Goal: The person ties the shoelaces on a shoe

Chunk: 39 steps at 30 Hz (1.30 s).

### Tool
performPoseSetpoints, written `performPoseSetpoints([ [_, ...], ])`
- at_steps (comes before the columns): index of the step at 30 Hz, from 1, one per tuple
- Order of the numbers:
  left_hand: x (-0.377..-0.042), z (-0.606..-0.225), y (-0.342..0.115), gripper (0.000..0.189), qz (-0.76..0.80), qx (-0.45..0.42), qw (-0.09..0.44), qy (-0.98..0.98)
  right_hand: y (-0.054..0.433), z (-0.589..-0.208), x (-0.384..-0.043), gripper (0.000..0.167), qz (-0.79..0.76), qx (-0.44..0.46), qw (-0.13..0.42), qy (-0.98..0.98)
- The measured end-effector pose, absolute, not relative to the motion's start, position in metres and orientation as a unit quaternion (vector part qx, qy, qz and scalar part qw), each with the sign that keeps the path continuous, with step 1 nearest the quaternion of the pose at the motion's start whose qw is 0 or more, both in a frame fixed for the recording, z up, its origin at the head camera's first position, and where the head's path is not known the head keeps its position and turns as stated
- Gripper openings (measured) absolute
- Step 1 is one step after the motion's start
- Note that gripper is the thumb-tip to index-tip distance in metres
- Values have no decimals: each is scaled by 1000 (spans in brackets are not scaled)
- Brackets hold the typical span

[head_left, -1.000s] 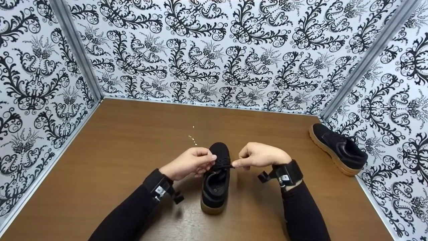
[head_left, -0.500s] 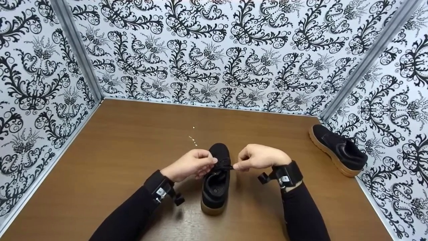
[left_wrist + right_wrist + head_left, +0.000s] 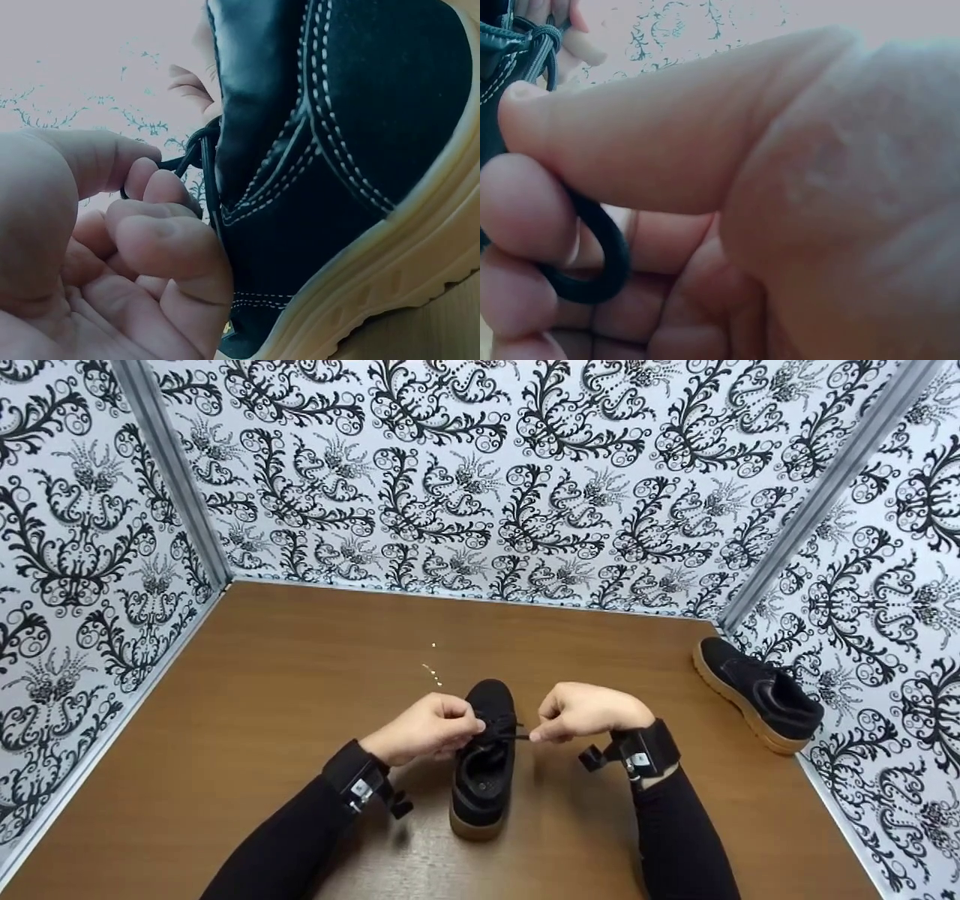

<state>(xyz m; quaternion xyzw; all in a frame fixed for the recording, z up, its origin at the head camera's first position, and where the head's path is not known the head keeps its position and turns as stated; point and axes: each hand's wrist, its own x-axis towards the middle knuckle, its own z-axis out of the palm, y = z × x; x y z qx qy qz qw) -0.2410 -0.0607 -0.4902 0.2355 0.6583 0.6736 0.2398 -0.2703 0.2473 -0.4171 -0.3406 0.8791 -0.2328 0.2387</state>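
Observation:
A black lace-up shoe (image 3: pixel 481 787) with a tan sole stands in the middle of the table, its toe pointing away from me. At its left side, my left hand (image 3: pixel 427 726) pinches a black shoelace (image 3: pixel 174 161) between thumb and forefinger. My right hand (image 3: pixel 589 711) is on the other side and pinches a shoelace loop (image 3: pixel 613 259), whose bend hangs inside the fingers. Between the shoe and the right fingertips the lace runs taut. A knot (image 3: pixel 546 36) shows over the shoe's tongue in the right wrist view.
A matching black shoe (image 3: pixel 757 690) lies at the right edge of the brown table (image 3: pixel 315 645), against the patterned wall (image 3: pixel 892 607). Small bright specks (image 3: pixel 432 671) show on the table beyond the left hand.
My right hand has shifted slightly to the right, and more of the lace now stretches out from the shoe. The left hand has come down a little and keeps its pinch.

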Motion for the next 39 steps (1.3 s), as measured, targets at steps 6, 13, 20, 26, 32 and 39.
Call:
performPoseSetpoints([
  [6, -242, -490, -63, 39, 665, 235, 233, 670, 248, -417, -271, 48, -228, -345, 238, 879],
  [13, -245, -493, -65, 39, 668, 241, 232, 665, 250, -416, -271, 49, -226, -336, 240, 883],
  [20, -244, -495, -64, 37, 678, 234, 242, 654, 249, -421, -274, 48, -223, -343, 245, 879],
  [26, -241, -493, -63, 38, 677, 229, 232, 660, 247, -422, -276, 47, -231, -337, 236, 882],
  [32, -241, -494, -65, 35, 681, 225, 218, 662, 246, -420, -276, 41, -234, -335, 215, 887],
  [39, -241, -496, -71, 28, 691, 209, 195, 664, 258, -421, -274, 31, -259, -331, 191, 887],
])
